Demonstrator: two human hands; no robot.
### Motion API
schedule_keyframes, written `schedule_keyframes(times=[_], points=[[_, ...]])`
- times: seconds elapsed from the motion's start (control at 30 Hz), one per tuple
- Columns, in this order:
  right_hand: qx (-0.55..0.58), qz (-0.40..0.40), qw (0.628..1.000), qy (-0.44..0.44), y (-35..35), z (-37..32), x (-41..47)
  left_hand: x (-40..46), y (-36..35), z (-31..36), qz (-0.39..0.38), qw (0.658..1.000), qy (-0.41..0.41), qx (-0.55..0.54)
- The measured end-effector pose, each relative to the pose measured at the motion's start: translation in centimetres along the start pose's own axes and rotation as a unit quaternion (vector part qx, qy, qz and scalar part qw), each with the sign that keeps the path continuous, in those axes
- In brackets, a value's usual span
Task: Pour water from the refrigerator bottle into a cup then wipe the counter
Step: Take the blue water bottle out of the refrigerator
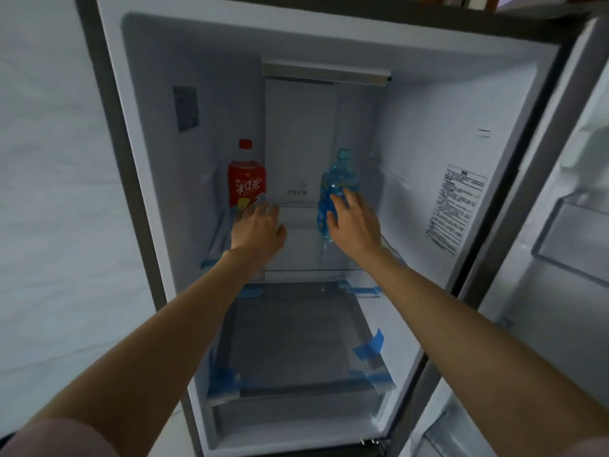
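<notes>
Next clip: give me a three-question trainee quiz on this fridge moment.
1. True or false: the right hand is on the blue water bottle.
2. Which bottle stands nearest the left hand? A) the red-labelled bottle B) the blue water bottle
3. Fill in: both bottles stand on the same glass ____.

Key: 1 true. 2 A. 3 shelf.

A clear plastic water bottle [336,189] with blue label and teal cap stands upright — right side of the refrigerator's glass shelf [298,222].
</notes>
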State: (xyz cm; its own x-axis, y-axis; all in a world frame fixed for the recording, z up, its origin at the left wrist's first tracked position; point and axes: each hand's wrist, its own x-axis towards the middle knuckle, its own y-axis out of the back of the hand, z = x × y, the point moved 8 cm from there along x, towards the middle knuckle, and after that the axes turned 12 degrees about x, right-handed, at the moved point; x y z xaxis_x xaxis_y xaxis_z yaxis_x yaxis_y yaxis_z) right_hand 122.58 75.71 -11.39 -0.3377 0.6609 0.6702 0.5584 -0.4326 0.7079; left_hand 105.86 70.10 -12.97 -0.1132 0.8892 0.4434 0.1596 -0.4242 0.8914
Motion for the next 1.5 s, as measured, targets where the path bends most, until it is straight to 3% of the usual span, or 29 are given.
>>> schedule_keyframes(times=[0.23, 0.47, 0.77, 0.93, 1.27, 1.5], points=[[-0.008, -0.013, 0.999, -0.043, -2.4, 3.1, 5.2, 4.7, -1.1, -0.1, 0.008, 0.998, 0.002, 0.055], [0.137, -0.008, 0.979, -0.152, -6.5, 6.7, 6.7, 7.0, -3.0, 1.2, 0.006, 0.997, -0.009, 0.08], [0.254, 0.102, 0.936, -0.223, -6.7, 8.1, 6.4, 8.4, -4.4, 2.2, -0.002, 0.997, -0.03, 0.077], [0.255, 0.112, 0.932, -0.232, -6.2, 7.5, 6.0, 7.8, -5.5, 3.2, -0.016, 0.997, -0.025, 0.068], [0.316, 0.131, 0.912, -0.226, -4.0, 4.8, 3.3, 4.2, -6.3, 4.2, -0.051, 0.996, -0.002, -0.069], [0.363, 0.159, 0.893, -0.212, -0.5, 1.6, 1.8, 0.5, -5.4, 3.4, -0.116, 0.946, 0.079, -0.292]])
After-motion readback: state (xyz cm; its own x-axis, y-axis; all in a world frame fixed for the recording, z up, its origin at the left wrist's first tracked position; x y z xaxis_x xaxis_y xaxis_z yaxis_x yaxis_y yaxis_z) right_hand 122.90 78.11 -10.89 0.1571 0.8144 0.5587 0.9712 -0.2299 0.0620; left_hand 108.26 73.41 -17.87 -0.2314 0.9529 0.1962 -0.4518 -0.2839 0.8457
